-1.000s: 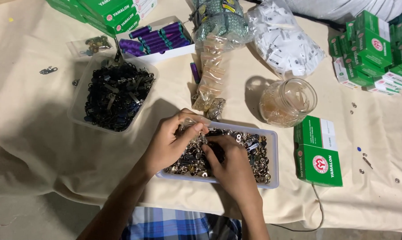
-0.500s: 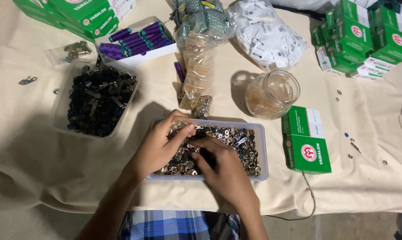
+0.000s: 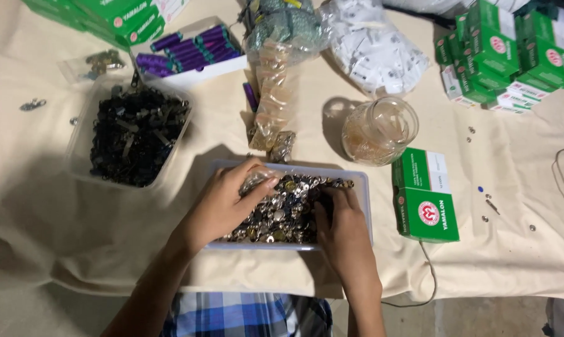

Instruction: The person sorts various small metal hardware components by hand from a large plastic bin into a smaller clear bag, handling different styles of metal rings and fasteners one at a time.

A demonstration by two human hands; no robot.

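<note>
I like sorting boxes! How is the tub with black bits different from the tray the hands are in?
The tub holds black pieces; the tray holds shiny silver and gold ones. The tub sits untouched to the left; the left hand and right hand dig in the tray. Both are clear plastic on the cream cloth.

Both forearms reach forward, bare. The left hand lies palm down, fingers curled, perhaps pinching something. The right hand rests just beside it, its fingers bent downward.
</note>
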